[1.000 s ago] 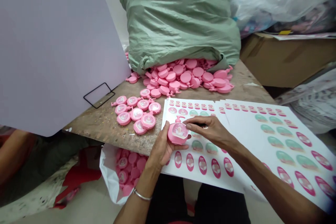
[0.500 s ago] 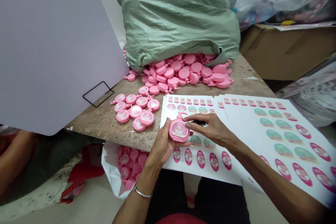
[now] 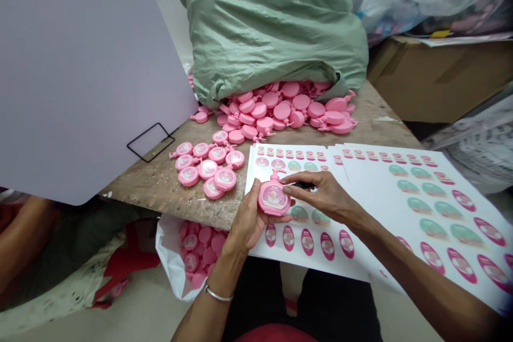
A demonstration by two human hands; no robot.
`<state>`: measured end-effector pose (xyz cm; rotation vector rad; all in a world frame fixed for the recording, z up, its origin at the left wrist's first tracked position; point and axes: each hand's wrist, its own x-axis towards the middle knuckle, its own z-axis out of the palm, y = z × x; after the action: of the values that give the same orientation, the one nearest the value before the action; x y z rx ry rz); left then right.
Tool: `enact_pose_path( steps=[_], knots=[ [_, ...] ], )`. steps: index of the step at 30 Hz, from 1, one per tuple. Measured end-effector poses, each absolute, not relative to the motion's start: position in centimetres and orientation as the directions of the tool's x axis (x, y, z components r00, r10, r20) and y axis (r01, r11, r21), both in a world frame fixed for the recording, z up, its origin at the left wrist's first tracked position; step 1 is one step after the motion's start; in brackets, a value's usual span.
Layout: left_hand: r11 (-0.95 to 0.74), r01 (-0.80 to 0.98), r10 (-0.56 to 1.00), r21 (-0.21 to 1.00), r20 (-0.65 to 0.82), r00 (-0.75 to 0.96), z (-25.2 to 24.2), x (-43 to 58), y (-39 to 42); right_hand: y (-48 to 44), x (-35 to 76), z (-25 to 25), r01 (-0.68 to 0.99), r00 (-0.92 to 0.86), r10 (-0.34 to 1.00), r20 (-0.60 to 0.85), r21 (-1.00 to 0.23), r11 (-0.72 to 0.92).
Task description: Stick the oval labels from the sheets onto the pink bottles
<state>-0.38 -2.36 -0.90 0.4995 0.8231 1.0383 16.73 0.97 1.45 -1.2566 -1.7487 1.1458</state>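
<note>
My left hand (image 3: 249,222) is closed around a small pink toy pump bottle (image 3: 274,200), holding it upright above a sticker sheet (image 3: 312,248). A round label with a picture covers the bottle's front. Thumb and forefinger of my right hand (image 3: 326,195) touch the bottle's upper right edge. A slim black tool (image 3: 304,185) is tucked in that same hand; most of it is hidden by the fingers, so its kind does not show. Several labelled pink bottles (image 3: 207,169) lie on the wooden table to the left.
Unlabelled pink bottles (image 3: 282,110) spill from a large green sack (image 3: 272,21) at the back. More sticker sheets (image 3: 364,197) lie at right. Below the table edge hangs a white bag (image 3: 166,246) of bottles. A grey panel (image 3: 80,75) stands left, with another person's arm (image 3: 28,240) below it.
Almost nothing differs: both hands stay at the bottle in nearly the same pose, and the whole view has shifted very slightly.
</note>
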Motion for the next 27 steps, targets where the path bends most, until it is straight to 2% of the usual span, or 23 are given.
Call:
enact_pose_path(
  steps=[14, 23, 27],
  knots=[
    [0.436, -0.591, 0.900, 0.679, -0.331, 0.283, -0.56, -0.59, -2.44, 0.94, 16.55, 1.72, 0.350, -0.284, 0.956, 0.071, -0.921, 0.172],
    [0.403, -0.554, 0.914, 0.729, -0.294, 0.278, -0.25, -0.46, -2.54, 0.93, 16.51, 1.97, 0.383, -0.280, 0.957, 0.074, -0.906, 0.182],
    [0.363, -0.500, 0.928, 0.786, -0.253, 0.275, -0.15, -0.43, -2.70, 0.97, 16.53, 1.97, 0.398, -0.287, 0.954, 0.086, -0.895, 0.201]
  ],
)
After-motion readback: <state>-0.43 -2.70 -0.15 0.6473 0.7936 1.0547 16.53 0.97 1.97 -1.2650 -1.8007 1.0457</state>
